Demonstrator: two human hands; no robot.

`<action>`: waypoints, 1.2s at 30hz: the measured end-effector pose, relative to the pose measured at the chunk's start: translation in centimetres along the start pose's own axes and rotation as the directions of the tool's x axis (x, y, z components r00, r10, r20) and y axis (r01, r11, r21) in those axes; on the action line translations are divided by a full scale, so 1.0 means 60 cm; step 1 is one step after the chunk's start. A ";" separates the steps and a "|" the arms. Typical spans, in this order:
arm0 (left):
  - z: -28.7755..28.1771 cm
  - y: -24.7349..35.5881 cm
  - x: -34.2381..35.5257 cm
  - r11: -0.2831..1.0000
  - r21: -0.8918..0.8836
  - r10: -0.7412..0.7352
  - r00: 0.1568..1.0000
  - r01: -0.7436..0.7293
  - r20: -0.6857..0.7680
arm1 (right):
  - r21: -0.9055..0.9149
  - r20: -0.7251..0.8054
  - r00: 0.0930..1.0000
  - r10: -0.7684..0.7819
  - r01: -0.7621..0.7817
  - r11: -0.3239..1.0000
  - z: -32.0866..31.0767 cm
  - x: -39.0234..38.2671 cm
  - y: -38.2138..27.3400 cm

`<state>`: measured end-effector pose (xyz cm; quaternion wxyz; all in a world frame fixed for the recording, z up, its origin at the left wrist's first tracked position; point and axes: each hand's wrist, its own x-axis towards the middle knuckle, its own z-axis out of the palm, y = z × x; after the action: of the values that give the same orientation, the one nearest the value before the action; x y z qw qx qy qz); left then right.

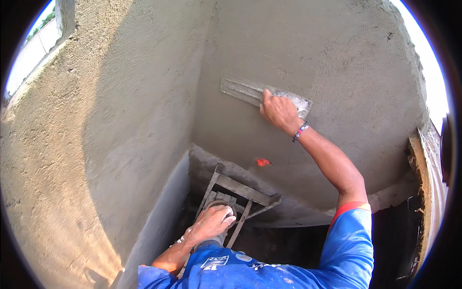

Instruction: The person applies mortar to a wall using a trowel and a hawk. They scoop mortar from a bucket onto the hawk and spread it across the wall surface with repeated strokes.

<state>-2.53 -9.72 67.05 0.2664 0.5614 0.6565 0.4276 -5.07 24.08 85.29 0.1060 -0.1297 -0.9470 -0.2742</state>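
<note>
My right hand (280, 111) grips a long, flat metal plastering trowel (244, 90) by its handle. The trowel's blade lies against the grey plastered wall (269, 48) in front of me, right of the inside corner. Low in front of my body, my left hand (211, 223) is closed, fingers curled in. Part of a round rim (234, 212) shows beside it; whether the fingers hold this or something else is hidden. Wet grey mortar is smeared on that hand and wrist.
A wooden ladder-like frame (243, 189) stands below, at the foot of the wall. The left wall (139, 96) meets the front wall at a corner, partly sunlit. An orange-red patch (263, 162) shows low on the front wall. A rough wooden edge (419, 192) stands at the right.
</note>
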 end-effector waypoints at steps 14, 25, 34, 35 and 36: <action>-0.027 -0.050 -0.121 0.908 0.000 -0.418 0.904 0.420 -0.094 | 0.865 0.287 0.911 0.296 -0.379 0.327 -0.005 -0.141 -0.065; -0.040 -0.003 -0.072 0.972 0.115 -0.193 0.975 0.205 -0.109 | 0.976 -0.147 0.740 0.656 0.216 -0.025 -0.386 0.296 0.000; -0.035 -0.027 -0.096 0.928 0.044 -0.363 0.925 0.370 -0.109 | 0.984 -0.106 0.629 0.770 -0.046 0.173 -0.049 0.301 -0.201; -0.039 -0.029 -0.093 0.924 0.029 -0.376 0.921 0.381 -0.098 | 0.980 -0.102 0.650 0.753 -0.063 0.187 0.004 0.281 -0.219; -0.042 -0.033 -0.093 0.923 0.042 -0.377 0.921 0.382 -0.093 | 0.981 -0.077 0.657 0.750 -0.086 0.176 0.057 0.265 -0.239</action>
<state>-4.35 -15.78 65.86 0.2997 0.4129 0.7759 0.3710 -24.89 17.22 79.74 0.5056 -0.2307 -0.7591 0.3391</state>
